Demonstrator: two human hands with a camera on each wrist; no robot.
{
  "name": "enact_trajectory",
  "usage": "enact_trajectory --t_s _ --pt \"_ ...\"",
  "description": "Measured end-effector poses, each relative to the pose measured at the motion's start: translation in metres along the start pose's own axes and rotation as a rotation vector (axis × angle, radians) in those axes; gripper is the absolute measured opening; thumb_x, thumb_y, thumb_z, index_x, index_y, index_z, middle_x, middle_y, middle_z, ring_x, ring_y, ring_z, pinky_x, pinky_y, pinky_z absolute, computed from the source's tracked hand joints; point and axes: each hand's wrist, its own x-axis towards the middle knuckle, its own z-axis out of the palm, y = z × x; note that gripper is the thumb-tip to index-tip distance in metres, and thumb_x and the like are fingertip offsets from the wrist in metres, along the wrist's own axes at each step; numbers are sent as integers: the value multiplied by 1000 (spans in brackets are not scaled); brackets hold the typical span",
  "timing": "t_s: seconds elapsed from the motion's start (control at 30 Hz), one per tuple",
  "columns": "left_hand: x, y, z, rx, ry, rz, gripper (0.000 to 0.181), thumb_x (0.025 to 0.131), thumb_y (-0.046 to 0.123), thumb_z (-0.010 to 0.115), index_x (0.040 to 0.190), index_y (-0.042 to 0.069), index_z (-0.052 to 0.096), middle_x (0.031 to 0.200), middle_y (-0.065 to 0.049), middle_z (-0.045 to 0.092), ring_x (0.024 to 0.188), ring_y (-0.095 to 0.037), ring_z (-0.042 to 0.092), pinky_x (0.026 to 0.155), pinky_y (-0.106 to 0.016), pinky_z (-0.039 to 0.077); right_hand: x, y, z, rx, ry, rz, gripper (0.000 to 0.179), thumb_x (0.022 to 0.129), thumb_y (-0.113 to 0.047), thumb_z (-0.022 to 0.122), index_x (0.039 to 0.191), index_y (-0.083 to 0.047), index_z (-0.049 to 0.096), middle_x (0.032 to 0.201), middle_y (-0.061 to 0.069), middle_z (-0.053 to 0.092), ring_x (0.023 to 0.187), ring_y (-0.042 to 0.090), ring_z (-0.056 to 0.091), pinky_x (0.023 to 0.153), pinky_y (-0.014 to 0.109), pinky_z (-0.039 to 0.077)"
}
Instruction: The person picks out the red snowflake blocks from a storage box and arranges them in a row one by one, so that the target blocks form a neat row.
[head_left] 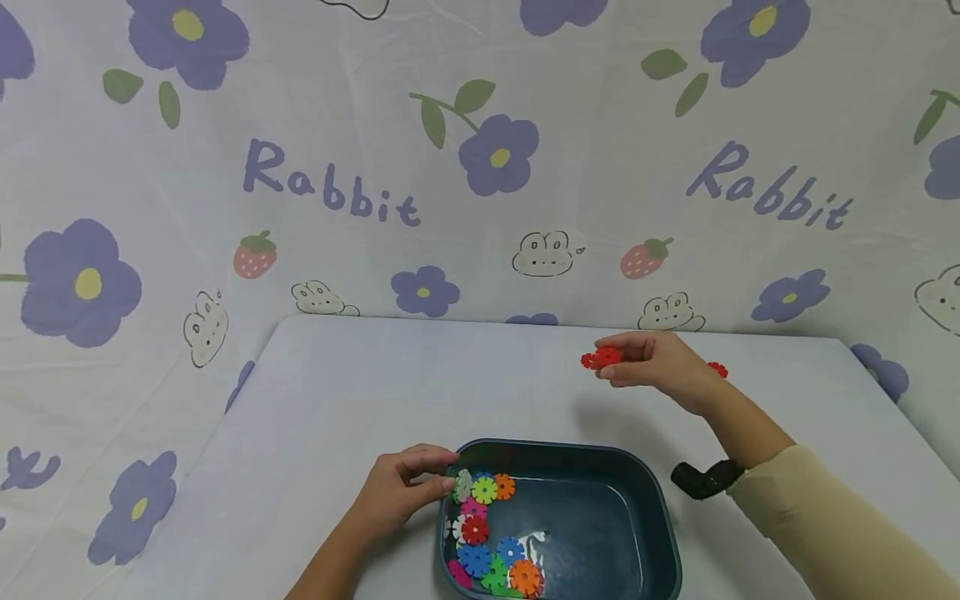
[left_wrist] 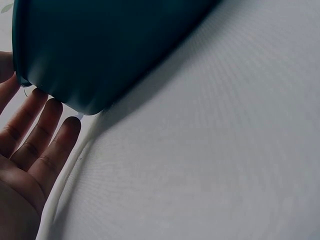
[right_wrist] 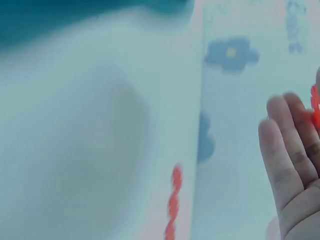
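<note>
My right hand [head_left: 660, 367] is raised over the far right part of the table and pinches joined red snowflake discs [head_left: 602, 358] between thumb and fingers. In the right wrist view those red discs [right_wrist: 316, 112] show only at the edge, partly behind the fingers. My left hand [head_left: 408, 483] holds the dark teal tray [head_left: 570, 447] at its back left corner, thumb at the rim. From the left wrist view, the other fingers [left_wrist: 47, 125] reach along the tray's outer wall. Inside the tray, colourful snowflake discs [head_left: 474, 557] lie along the left side.
A red strip of linked discs [right_wrist: 173, 205] lies near the table's far edge; past my right wrist, one red end [head_left: 717, 369] of it peeks out. The white table [head_left: 420, 375] meets a flower-printed cloth [head_left: 480, 250] behind. A black band [head_left: 705, 479] sits on my right wrist.
</note>
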Motion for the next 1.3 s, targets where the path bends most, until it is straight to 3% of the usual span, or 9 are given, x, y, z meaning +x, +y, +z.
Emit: enact_trajectory --t_s 0.2,0.53,0.73,0.93,1.13,1.3 --pt "1 0 -4 -10 -2 10 25 89 19 73 113 17 74 119 -2 69 110 -21 64 94 -29 54 23 32 -12 -133 134 55 55 88 -34 74 135 -13 58 127 14 63 112 29 58 92 42 56" --pt "2 -2 -2 -16 -34 17 26 89 19 73 115 16 73 119 -3 69 108 -21 65 93 -26 54 66 71 0 -426 107 85 60 86 -40 74 137 -13 58 144 20 51 135 44 43 104 60 42" --pt "2 -1 -1 0 -39 4 25 89 22 74 113 19 74 118 0 69 107 -20 65 94 -29 53 82 78 9 -507 74 74 56 85 -35 76 135 -14 61 144 15 53 138 41 40 107 63 37" --pt "0 -4 -2 19 -36 3 25 89 23 73 113 19 74 117 -1 70 106 -20 65 95 -34 54 92 72 20 -546 25 58 57 85 -36 77 135 -14 61 146 15 51 135 41 40 104 59 42" --pt "-2 -3 -4 -9 -27 17 25 89 19 73 114 15 74 117 -4 70 106 -22 65 93 -30 55 101 64 27 -607 -17 9 54 87 -32 75 135 -12 61 148 16 49 130 39 45 100 54 47" --pt "-1 -1 -6 -12 -28 17 26 90 20 72 115 14 73 118 -5 69 106 -20 65 92 -27 55 108 60 29 -615 -40 10 52 88 -30 74 134 -11 61 151 16 45 132 39 45 105 56 43"
